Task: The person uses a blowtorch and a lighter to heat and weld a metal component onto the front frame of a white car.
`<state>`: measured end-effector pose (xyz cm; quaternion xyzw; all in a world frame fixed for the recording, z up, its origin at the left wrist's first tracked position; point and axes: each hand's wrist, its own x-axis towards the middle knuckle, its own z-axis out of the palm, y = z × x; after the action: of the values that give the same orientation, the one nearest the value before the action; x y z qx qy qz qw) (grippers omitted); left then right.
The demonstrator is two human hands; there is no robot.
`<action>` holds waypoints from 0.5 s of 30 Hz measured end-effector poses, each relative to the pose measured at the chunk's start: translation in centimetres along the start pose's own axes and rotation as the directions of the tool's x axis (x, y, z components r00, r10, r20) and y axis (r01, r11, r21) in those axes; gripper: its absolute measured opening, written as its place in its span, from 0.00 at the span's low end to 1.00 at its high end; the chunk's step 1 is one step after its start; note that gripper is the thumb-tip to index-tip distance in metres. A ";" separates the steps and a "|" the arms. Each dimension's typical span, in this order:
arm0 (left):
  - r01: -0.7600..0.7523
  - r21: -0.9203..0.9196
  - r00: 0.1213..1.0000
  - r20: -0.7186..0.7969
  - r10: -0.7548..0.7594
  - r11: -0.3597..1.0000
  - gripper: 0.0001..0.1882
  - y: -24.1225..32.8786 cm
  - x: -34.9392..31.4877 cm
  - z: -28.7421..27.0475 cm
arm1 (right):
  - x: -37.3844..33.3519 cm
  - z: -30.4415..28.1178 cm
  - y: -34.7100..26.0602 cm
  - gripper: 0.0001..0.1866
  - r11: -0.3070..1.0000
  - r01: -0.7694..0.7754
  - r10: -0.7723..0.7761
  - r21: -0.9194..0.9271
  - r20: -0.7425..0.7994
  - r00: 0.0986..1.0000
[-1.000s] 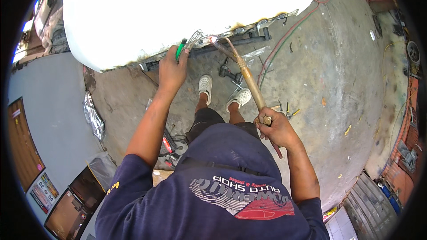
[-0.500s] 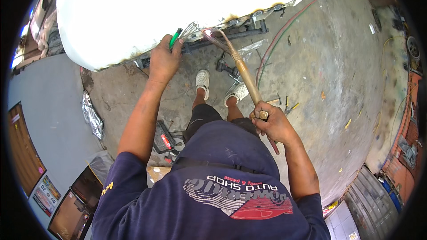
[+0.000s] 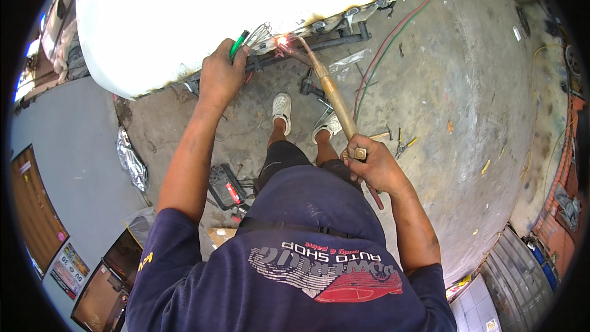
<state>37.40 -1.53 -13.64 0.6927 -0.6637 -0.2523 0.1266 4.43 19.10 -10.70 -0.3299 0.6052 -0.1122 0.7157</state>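
Note:
My right hand (image 3: pixel 376 163) is closed around the brass handle of a gas welding torch (image 3: pixel 334 95), whose bent tip reaches the lower edge of a white vehicle body panel (image 3: pixel 184 15). At that tip the metal glows orange-white (image 3: pixel 283 42), with sparks around it. In my left hand (image 3: pixel 221 79), close to the same edge, is a slim green stick with a black end (image 3: pixel 238 47). A looped thin wire (image 3: pixel 260 33) extends from beside it toward the glow; whether my fingers also pinch the wire is hidden. Scorch marks run along the panel's edge.
Red and green hoses (image 3: pixel 393 34) cross the concrete floor. A power drill (image 3: pixel 310 86) lies near my feet, with pliers (image 3: pixel 404 143) and a hammer (image 3: pixel 383 134) to the right. An open black tool case (image 3: pixel 226 185) sits at lower left, and crumpled silver foil (image 3: pixel 131 160) farther left.
The glow at the torch tip has turned more orange and now throws sparks. Both hands have shifted slightly left and keep their holds.

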 end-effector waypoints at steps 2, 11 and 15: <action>0.013 0.022 1.000 -0.002 -0.013 1.000 0.18 0.0 0.2 -0.1 | 0.0 0.0 0.1 0.07 1.000 -0.003 0.003 -0.020 -0.003 1.000; 0.038 0.018 0.999 0.032 -0.039 0.999 0.17 0.7 0.3 -0.4 | -0.2 -0.1 -0.1 0.08 1.000 0.007 -0.007 -0.002 0.002 1.000; 0.059 0.021 0.997 0.050 -0.060 0.998 0.17 1.0 0.4 -0.6 | -0.1 -0.1 -0.2 0.08 1.000 0.009 -0.009 0.004 0.006 1.000</action>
<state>36.90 -2.12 -12.70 0.7066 -0.6483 -0.2669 0.0957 4.41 18.96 -10.52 -0.3317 0.6015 -0.1157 0.7175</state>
